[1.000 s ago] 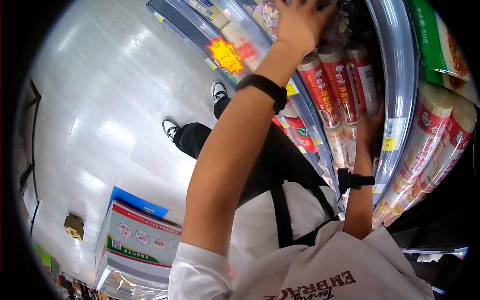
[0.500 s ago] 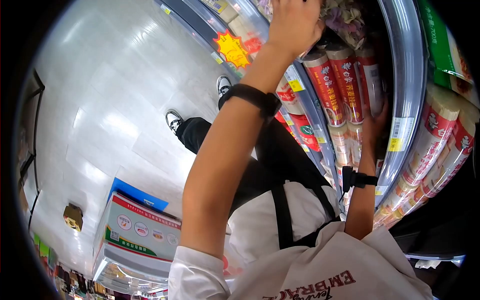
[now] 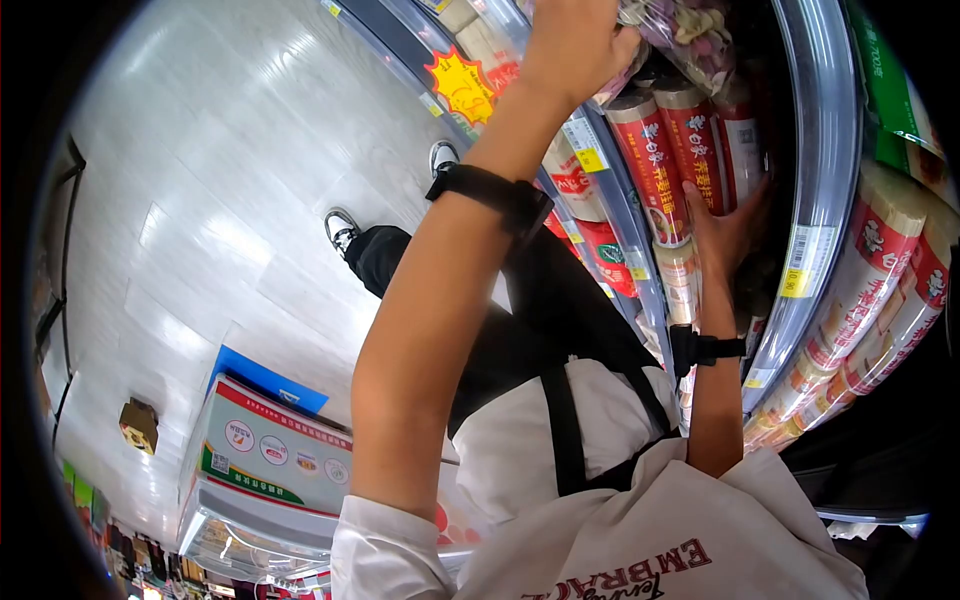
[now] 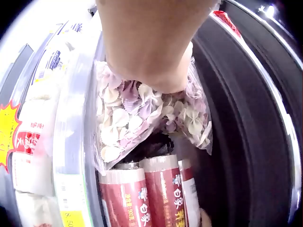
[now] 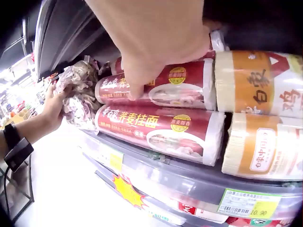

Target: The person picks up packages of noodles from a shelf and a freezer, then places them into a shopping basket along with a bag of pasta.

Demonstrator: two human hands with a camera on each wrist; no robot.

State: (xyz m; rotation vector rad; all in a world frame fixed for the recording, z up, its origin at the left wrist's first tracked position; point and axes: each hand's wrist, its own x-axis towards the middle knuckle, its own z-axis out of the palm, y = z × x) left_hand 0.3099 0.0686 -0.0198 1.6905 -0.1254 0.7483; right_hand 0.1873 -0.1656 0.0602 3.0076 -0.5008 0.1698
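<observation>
My left hand grips a clear bag of purple and cream bow-tie pasta at the far end of the shelf; its fingers are partly hidden in the left wrist view. The bag overlaps the ends of the red noodle packs in the head view. Those round packs lie side by side along the shelf. My right hand is around the rearmost red pack, its thumb lying over the middle pack and its fingers on the far side, mostly hidden.
A clear shelf lip with price tags runs along the front. Orange-banded noodle packs lie beside the red ones. Another shelf edge curves close past my right arm. A freezer chest stands behind on the floor.
My left hand has closed on the pasta bag and shifted it, so more of it shows beside the noodle packs. My right thumb has come into sight over the packs.
</observation>
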